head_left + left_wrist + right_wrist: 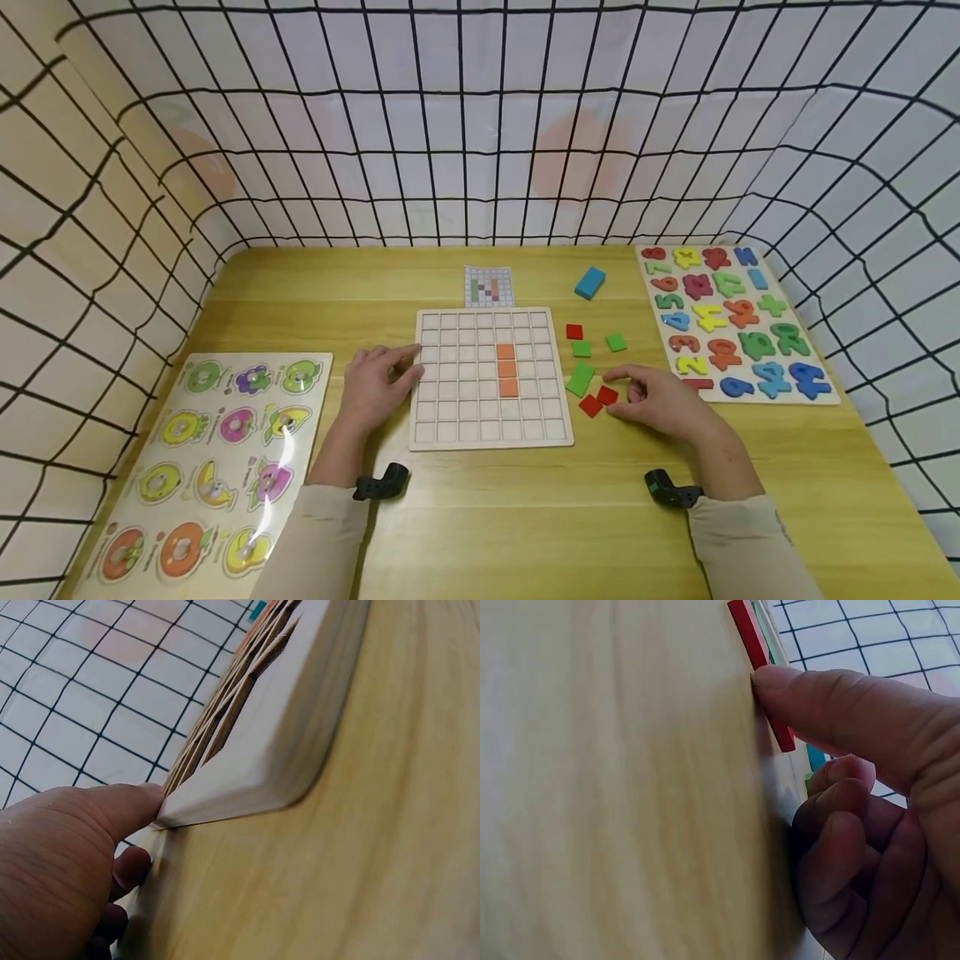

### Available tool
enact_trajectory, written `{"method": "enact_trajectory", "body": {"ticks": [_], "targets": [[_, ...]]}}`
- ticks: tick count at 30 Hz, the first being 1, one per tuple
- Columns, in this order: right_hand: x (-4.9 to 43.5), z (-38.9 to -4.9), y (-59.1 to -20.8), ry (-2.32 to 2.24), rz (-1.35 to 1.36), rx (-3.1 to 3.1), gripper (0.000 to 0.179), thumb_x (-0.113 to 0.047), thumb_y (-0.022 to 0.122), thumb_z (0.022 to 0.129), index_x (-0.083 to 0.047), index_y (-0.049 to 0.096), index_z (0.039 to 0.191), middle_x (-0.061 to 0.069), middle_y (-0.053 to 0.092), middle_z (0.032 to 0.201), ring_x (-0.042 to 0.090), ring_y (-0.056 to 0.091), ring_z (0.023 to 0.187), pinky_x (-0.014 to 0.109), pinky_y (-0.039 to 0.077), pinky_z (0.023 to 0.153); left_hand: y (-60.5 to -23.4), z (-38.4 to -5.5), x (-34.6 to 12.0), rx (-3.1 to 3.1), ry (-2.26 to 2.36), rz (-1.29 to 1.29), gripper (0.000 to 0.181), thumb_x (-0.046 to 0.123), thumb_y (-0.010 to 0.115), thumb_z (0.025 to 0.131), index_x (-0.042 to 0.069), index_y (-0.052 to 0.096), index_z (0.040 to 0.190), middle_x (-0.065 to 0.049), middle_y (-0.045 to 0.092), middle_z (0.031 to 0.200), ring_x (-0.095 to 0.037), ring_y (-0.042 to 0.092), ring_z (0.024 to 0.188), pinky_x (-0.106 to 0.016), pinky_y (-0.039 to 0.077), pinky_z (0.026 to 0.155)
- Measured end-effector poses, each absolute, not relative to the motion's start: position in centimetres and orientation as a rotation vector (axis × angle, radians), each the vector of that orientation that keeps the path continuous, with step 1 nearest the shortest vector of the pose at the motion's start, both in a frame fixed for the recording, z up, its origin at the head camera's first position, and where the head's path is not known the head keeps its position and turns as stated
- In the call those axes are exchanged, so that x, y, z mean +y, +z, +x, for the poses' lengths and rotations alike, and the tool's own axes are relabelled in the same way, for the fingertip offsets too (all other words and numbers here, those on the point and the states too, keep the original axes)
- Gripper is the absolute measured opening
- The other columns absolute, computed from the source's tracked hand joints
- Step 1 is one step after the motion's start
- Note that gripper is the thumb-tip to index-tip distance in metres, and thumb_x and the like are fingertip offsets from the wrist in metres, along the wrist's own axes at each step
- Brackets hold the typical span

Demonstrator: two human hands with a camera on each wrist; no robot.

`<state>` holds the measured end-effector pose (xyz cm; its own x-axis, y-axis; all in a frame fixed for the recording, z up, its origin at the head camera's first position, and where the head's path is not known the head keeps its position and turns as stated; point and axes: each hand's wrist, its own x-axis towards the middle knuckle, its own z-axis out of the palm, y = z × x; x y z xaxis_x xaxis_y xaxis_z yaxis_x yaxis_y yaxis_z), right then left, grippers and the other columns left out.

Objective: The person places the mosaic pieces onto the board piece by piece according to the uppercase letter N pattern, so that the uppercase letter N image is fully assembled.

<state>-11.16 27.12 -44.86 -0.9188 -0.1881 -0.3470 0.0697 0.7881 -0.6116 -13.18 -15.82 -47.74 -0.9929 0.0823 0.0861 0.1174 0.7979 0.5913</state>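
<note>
A pale wooden grid board [465,435] lies flat in the middle of the table, with three orange tiles [507,369] in one column. At its left edge rests my left hand [372,385], thumb and index finger apart; in the left wrist view the thumb [127,810] touches the board's side near a corner. Right of the board, my right hand [663,402] hovers low over loose tiles, its thumb tip [776,677] against a red tile [607,396]. Another red tile [590,406] lies beside that one. A green piece [580,379] and smaller green tiles [616,342] lie farther back.
A small pattern card [488,287] lies behind the board and a blue block [590,282] at back right. A fruit puzzle [324,375] stretches along the left, a number puzzle [813,397] along the right. Black wire mesh [465,152] surrounds the table's back and sides.
</note>
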Motion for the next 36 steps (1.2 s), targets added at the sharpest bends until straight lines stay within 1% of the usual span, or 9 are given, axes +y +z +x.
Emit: {"method": "enact_trajectory", "body": {"ticks": [5,11,19,31,36], "targets": [[27.3,-11.3,-45.1,-0.889,-0.09,2.584,0.037,-0.027,0.073,0.095,-0.018,0.065,0.13,0.004,0.052,0.083,0.021,0.049,0.071,0.032,0.037,0.064,-47.9,-13.2,-15.8,-2.926,-0.95,-0.166,0.04,0.035,0.07,0.096,0.022,0.069,0.134,-0.006,0.069,0.098,-0.025,0.046,0.091,-0.04,0.03,0.081],[27.8,-11.6,-45.1,-0.9,-0.104,2.574,0.043,-0.029,0.075,0.093,-0.017,0.063,0.133,0.004,0.051,0.081,0.021,0.049,0.071,0.031,0.037,0.065,-47.9,-13.2,-15.6,-2.911,-0.984,-0.174,0.038,0.033,0.071,0.096,0.023,0.07,0.133,-0.006,0.069,0.097,-0.025,0.046,0.091,-0.041,0.031,0.082],[28.2,-11.9,-45.3,-0.935,-0.086,2.509,0.052,-0.035,0.08,0.089,-0.015,0.063,0.134,0.003,0.05,0.079,0.022,0.048,0.07,0.03,0.037,0.063,-48.2,-13.1,-15.5,-2.909,-0.979,-0.17,0.038,0.033,0.071,0.095,0.023,0.07,0.132,-0.005,0.069,0.096,-0.024,0.047,0.09,-0.04,0.031,0.082],[28.3,-12.1,-45.4,-0.933,-0.074,2.501,0.054,-0.037,0.079,0.089,-0.015,0.063,0.135,0.004,0.051,0.079,0.022,0.05,0.066,0.029,0.037,0.058,-48.0,-13.3,-15.4,-2.934,-0.983,-0.183,0.04,0.035,0.069,0.097,0.024,0.068,0.135,-0.006,0.069,0.099,-0.025,0.047,0.093,-0.041,0.032,0.085],[28.2,-12.5,-45.5,-0.955,-0.07,2.494,0.052,-0.036,0.079,0.089,-0.016,0.064,0.134,0.004,0.05,0.079,0.021,0.05,0.062,0.028,0.038,0.055,-47.8,-13.3,-15.7,-2.926,-0.973,-0.165,0.039,0.035,0.069,0.097,0.024,0.069,0.134,-0.006,0.069,0.099,-0.026,0.047,0.092,-0.041,0.032,0.083]]}}
